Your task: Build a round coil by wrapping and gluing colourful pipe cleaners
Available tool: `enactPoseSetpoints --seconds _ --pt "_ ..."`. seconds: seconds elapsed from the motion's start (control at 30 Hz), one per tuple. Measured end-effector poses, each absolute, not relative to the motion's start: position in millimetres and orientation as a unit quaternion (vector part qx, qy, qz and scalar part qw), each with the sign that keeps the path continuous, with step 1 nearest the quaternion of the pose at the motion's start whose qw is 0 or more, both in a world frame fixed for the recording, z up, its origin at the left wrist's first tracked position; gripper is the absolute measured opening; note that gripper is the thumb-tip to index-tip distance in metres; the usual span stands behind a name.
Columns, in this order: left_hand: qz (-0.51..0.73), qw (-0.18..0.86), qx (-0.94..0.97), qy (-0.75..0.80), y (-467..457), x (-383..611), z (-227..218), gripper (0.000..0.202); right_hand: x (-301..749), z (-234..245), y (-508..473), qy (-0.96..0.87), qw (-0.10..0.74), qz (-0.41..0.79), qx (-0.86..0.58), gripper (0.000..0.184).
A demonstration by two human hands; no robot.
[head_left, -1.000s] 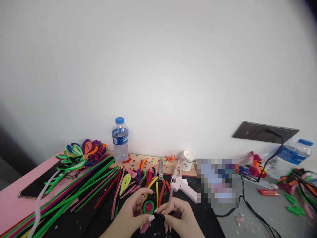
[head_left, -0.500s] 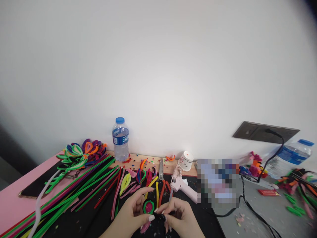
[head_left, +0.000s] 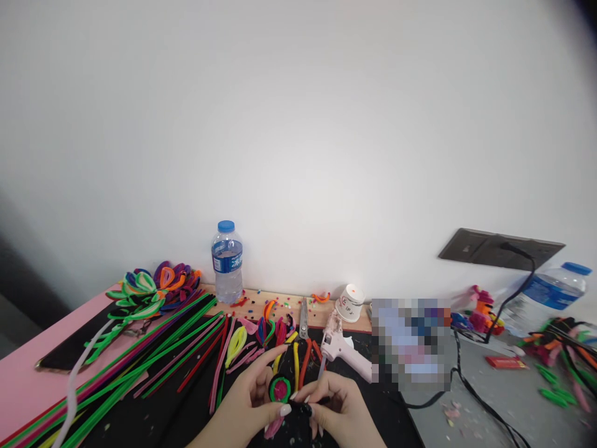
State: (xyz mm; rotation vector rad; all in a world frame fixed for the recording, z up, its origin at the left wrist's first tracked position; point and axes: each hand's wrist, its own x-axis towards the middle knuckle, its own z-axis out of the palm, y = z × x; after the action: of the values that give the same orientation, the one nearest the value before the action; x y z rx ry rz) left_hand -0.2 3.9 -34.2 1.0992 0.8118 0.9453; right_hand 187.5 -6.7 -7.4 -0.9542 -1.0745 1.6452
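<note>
My left hand [head_left: 254, 398] is closed around a small pipe-cleaner piece [head_left: 280, 389] that shows a green ring with a pink centre and a black outer edge. My right hand [head_left: 338, 404] pinches a dark, fuzzy bit [head_left: 301, 408] beside it, and the fingertips of both hands nearly meet there. Whether that black bit joins the ring piece I cannot tell. A pink end pokes out below my left thumb. Just beyond my hands lie yellow and red pipe-cleaner lengths [head_left: 305, 361] and a pale pink glue gun [head_left: 347, 356].
Scissors [head_left: 303, 320], an upturned paper cup [head_left: 351, 303] and a water bottle [head_left: 227, 264] stand or lie along the wall. Long pipe cleaners [head_left: 153, 367] spread to the left, near a pipe-cleaner flower [head_left: 140, 289]. Black cables [head_left: 485, 398] cross the grey surface at right.
Both hands stay almost in place. The dark bit between the fingertips has shifted slightly; everything else lies as before.
</note>
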Motion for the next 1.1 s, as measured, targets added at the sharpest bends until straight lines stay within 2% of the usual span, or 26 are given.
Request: enactPoseSetpoints --seconds 0.7,1.1 --pt "0.434 0.694 0.453 0.353 0.3 2.0 -24.0 0.104 187.7 -12.2 -7.4 -0.447 0.461 0.658 -0.393 0.037" --pt "0.434 0.697 0.447 0.355 -0.1 3.0 -20.2 0.090 188.0 -12.0 -7.2 -0.448 0.463 0.659 -0.389 0.036"
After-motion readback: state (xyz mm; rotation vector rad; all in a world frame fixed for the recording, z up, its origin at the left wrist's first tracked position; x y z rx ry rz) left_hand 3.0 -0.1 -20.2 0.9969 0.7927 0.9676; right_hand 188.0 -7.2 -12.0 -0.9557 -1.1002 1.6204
